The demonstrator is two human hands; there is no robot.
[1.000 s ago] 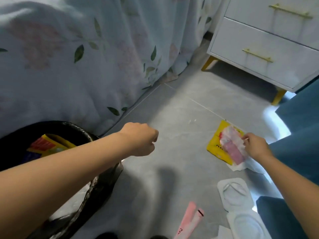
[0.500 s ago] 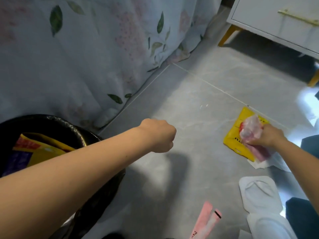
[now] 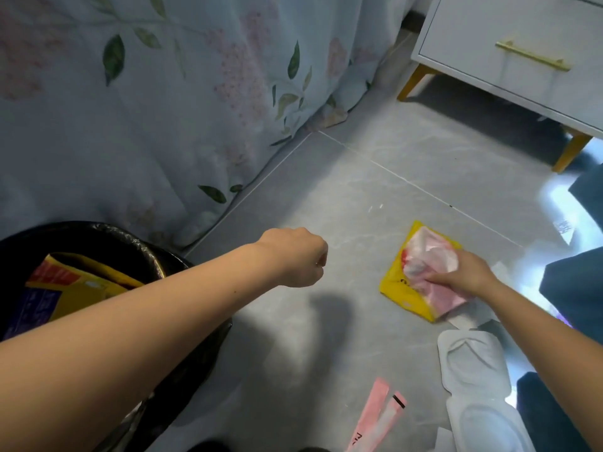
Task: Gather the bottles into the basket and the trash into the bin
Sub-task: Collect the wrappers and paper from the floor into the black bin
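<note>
My right hand (image 3: 463, 275) grips a crumpled pink-and-white wrapper (image 3: 427, 259) that lies on a yellow packet (image 3: 396, 282) on the grey floor. A white tissue (image 3: 470, 321) pokes out from under them. My left hand (image 3: 298, 256) is a closed fist over the floor, holding nothing, its forearm crossing above the bin (image 3: 153, 256). The bin is lined with a black bag and holds yellow and purple packaging (image 3: 75, 288). No bottle or basket is in view.
Two white plastic blister trays (image 3: 470, 363) and pink sachets (image 3: 378, 412) lie on the floor at the lower right. A floral bedspread (image 3: 146, 109) hangs at the left. A white drawer unit (image 3: 522, 60) on yellow legs stands at the top right. Dark blue fabric (image 3: 574, 282) borders the right edge.
My right hand has closed over the pink-and-white wrapper and bunched it up. My left fist has drifted slightly right, away from the bin. The view tilted toward the floor.
</note>
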